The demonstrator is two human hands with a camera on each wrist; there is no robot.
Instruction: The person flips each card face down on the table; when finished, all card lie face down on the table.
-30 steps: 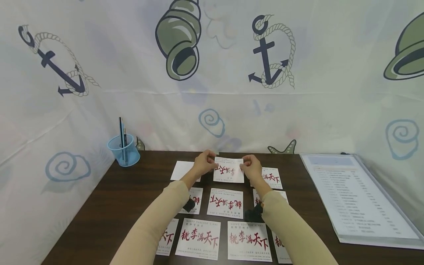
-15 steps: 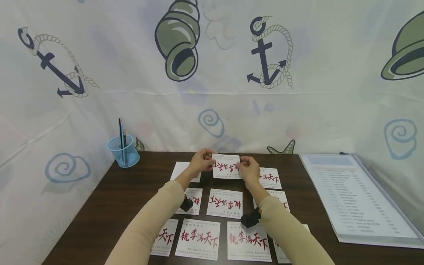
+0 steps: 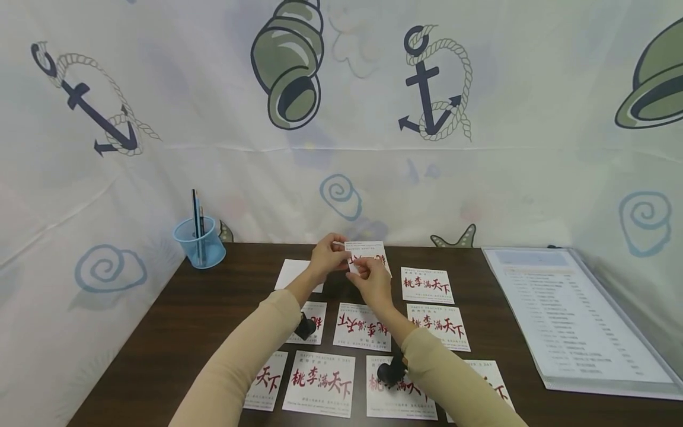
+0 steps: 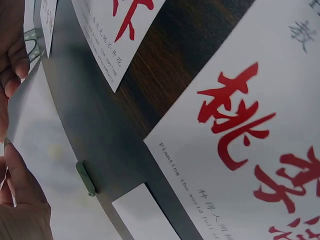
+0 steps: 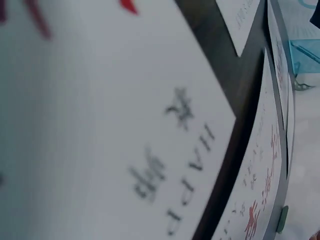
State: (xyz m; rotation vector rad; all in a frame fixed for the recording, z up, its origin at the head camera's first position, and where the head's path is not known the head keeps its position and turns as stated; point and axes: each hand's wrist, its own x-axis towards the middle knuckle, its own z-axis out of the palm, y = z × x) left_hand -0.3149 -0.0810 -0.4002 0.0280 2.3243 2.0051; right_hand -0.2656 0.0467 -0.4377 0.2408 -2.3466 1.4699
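- The left hand (image 3: 326, 255) pinches the side of a square white paper card with red writing (image 3: 368, 248), near the middle of the far edge of the dark brown wooden table (image 3: 160, 344).
- The right hand (image 3: 373, 284) has bent fingers in front of that card; I can't tell if they grip it.
- A light blue round cup (image 3: 212, 252) stands at the far left corner.

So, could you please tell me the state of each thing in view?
Raised card: tilted up, lettering upside down
Left hand: pinching that card's left edge
Right hand: fingers curled at the card, grip unclear
Blank-side card: flat, partly hidden
Centre card: flat, lettering upside down
Far right card: flat, lettering upright
Near-row cards: flat, lettering upright
Cup: upright, holding writing tools
Printed sheet: text side up
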